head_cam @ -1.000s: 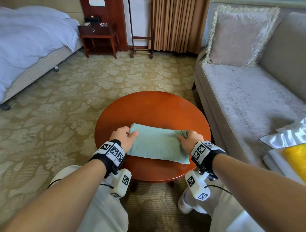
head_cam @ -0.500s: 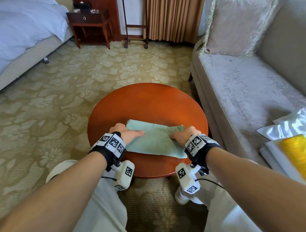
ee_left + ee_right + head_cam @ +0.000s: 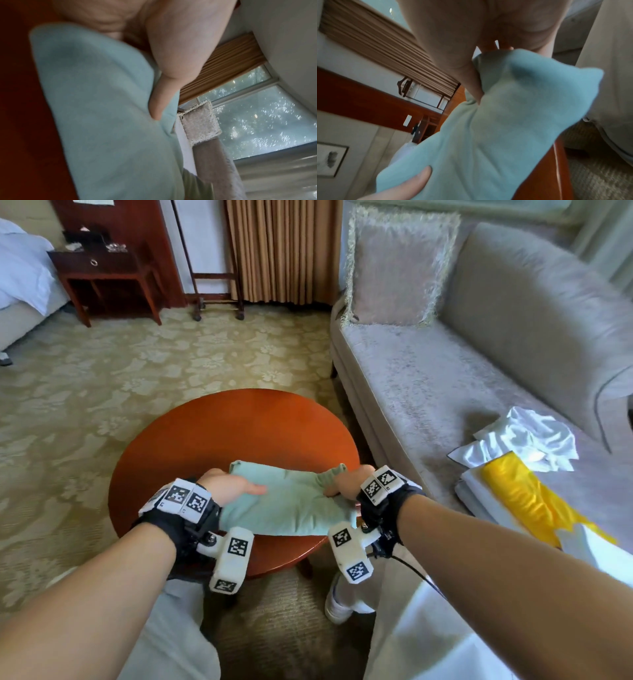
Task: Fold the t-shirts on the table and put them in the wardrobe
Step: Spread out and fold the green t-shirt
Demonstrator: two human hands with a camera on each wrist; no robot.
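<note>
A folded pale green t-shirt (image 3: 291, 501) lies across the near half of the round red-brown table (image 3: 239, 426). My left hand (image 3: 233, 486) holds its left end, thumb on top and fingers hidden beneath the cloth. In the left wrist view the thumb (image 3: 171, 67) presses into the t-shirt (image 3: 102, 121). My right hand (image 3: 346, 484) pinches the right end, where a bunch of fabric sticks up. The right wrist view shows that hand (image 3: 471, 40) gripping the t-shirt (image 3: 505, 128) just above the table edge (image 3: 553, 169). The shirt bulges in the middle.
A grey sofa (image 3: 445, 392) with a fringed cushion (image 3: 394, 268) stands right of the table. White cloth (image 3: 524, 440) and yellow cloth (image 3: 513, 491) lie on its seat. A dark nightstand (image 3: 102, 268), a bed (image 3: 20, 268) and a wheeled rack (image 3: 215, 296) stand across patterned carpet.
Both hands have closed on the ends of the shirt and drawn closer together. The shirt, flat a second ago, now bunches and bulges between them.
</note>
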